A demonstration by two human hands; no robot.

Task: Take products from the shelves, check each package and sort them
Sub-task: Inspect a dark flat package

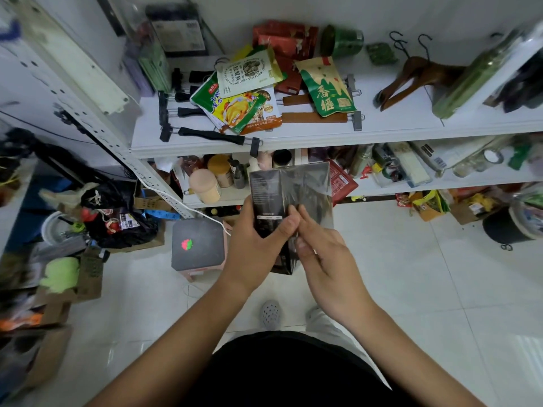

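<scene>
White steel shelving (293, 138) against a white wall fills the upper half of the view, above a floor of pale glossy tiles (411, 259). A person stands before it holding a dark pouch (273, 189) upright in mid-air, level with the front edge of the lower shelf (382, 188). The left hand (258, 233) grips the pouch's left side, thumb across its face. The right hand (323, 251) pinches its lower right part between thumb and fingertips. On the top shelf, a heap of printed food packets (244, 95) lies near the middle, partly over black clip hangers (205, 133) at the front left edge. A green-and-tan bag (326, 89) rests beside the heap, brown coat hangers (411, 77) lie toward the right, and a green tin (342, 41) sits at the back. Bottles and jars (211, 180) crowd the lower shelf, some hidden behind the pouch. A pink stool with a dark seat (197, 245) stands by the shelving's left post. Cardboard boxes (88, 277) clutter the floor's left side, and a black bucket (502, 230) stands at its right edge.
</scene>
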